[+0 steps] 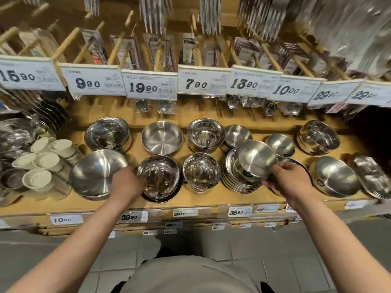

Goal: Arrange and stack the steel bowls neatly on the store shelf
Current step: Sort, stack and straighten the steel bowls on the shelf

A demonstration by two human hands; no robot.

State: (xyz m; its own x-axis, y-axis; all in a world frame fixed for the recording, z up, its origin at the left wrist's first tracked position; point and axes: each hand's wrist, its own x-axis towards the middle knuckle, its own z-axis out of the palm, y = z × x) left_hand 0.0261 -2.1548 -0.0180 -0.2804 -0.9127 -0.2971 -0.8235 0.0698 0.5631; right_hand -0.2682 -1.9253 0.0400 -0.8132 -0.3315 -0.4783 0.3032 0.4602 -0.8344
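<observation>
— What sits closest to you?

— Your own grey top (190,275) at the bottom edge, with the tiled floor (254,250) around it. Both your bare forearms reach from there up to the wooden shelf (201,200).

— What is your left hand doing?

— Your left hand (127,182) rests at the near left rim of a shiny deep bowl (158,176) in the front row. Its fingers curl toward that rim, but you cannot tell from here whether they actually grip it. Just to the left stands a wide brushed bowl (97,174), close beside your wrist.

— And your right?

— Your right hand (289,180) holds a brushed steel bowl (257,158) by its near rim, thumb and fingers pinched on the edge. That bowl is tilted, its open side turned away from you toward the left, and it hangs just above a stack of similar bowls (234,176) that leans slightly on the shelf.

— Where are the remaining bowls?

— You have two rough rows. At the back: a deep mirror bowl (108,134), a flat shallow dish (161,137), another deep bowl (205,134), and smaller ones further right. In front, between your hands, stands one more polished bowl (201,172). Far right lies a tilted bowl (336,176) beside compartment trays (372,176).

— Anything else?

— White cups (42,157) cluster at the left, and price tags (143,87) hang along the rail above.
</observation>
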